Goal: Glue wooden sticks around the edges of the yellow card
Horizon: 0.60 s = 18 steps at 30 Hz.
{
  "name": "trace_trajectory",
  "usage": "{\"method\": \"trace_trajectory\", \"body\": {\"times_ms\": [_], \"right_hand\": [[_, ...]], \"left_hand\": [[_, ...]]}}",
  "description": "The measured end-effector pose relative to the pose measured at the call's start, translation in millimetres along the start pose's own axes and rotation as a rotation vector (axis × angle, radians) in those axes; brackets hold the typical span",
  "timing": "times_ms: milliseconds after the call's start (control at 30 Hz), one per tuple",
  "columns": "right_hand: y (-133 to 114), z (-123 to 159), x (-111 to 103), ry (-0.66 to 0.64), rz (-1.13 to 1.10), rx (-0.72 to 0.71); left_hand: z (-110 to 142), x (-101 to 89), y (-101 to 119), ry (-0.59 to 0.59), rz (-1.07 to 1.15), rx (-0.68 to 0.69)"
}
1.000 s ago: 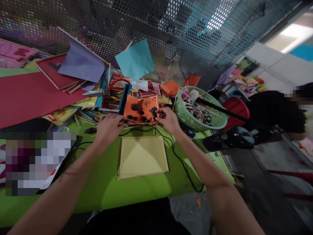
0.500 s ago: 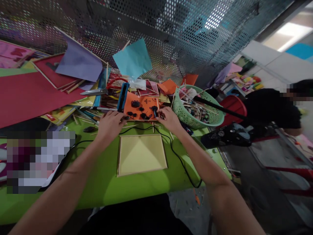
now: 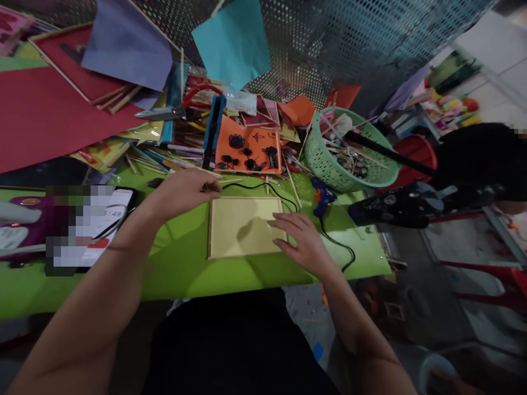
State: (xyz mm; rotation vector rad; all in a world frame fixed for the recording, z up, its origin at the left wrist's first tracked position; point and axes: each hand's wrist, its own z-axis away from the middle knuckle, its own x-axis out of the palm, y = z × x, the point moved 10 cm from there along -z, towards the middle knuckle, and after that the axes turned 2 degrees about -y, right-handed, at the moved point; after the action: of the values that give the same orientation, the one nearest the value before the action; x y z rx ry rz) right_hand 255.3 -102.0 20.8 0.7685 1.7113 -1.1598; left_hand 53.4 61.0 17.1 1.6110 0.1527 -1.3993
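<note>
A yellow sheet of paper framed with thin wooden sticks [image 3: 230, 233] lies flat on the green table. My right hand [image 3: 307, 238] is over its right edge with the fingers spread and nothing in them. I cannot tell whether it touches the sheet. Just off the sheet's upper left corner, my left hand [image 3: 185, 192] has its fingers curled together. Something small and dark may be between the fingertips, too small to name. Beyond both hands sits an orange paper tray [image 3: 224, 137] with several black pieces and ink drawings on it.
At the right stand a green mesh basket [image 3: 315, 151] of sticks and scraps, and a dark blue glue gun [image 3: 323, 197] with a black cord. A phone [image 3: 111, 219] lies left. Scissors [image 3: 164, 113], coloured paper and loose sticks crowd the back. A person in black is at far right.
My right hand has moved from the orange tray toward me, over the yellow sheet, and spread. My left hand has come away from the tray's left corner. The view has tilted down.
</note>
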Motion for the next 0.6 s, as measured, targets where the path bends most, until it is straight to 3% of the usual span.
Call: {"method": "trace_trajectory", "body": {"times_ms": [133, 267, 367, 433, 600], "right_hand": [[12, 22, 18, -0.026, 0.042, 0.077], [14, 18, 1, 0.056, 0.024, 0.087], [-1, -5, -15, 0.114, 0.026, 0.017], [-15, -28, -15, 0.101, 0.034, -0.038], [-45, -85, 24, -0.075, 0.141, -0.088]], "left_hand": [[9, 21.4, 6, -0.083, -0.107, 0.043], [13, 25.3, 4, -0.037, -0.165, 0.034], [12, 23.4, -6, 0.009, -0.229, -0.013], [11, 22.4, -11, 0.033, -0.256, -0.016], [10, 24.7, -16, 0.029, -0.295, 0.014]]}}
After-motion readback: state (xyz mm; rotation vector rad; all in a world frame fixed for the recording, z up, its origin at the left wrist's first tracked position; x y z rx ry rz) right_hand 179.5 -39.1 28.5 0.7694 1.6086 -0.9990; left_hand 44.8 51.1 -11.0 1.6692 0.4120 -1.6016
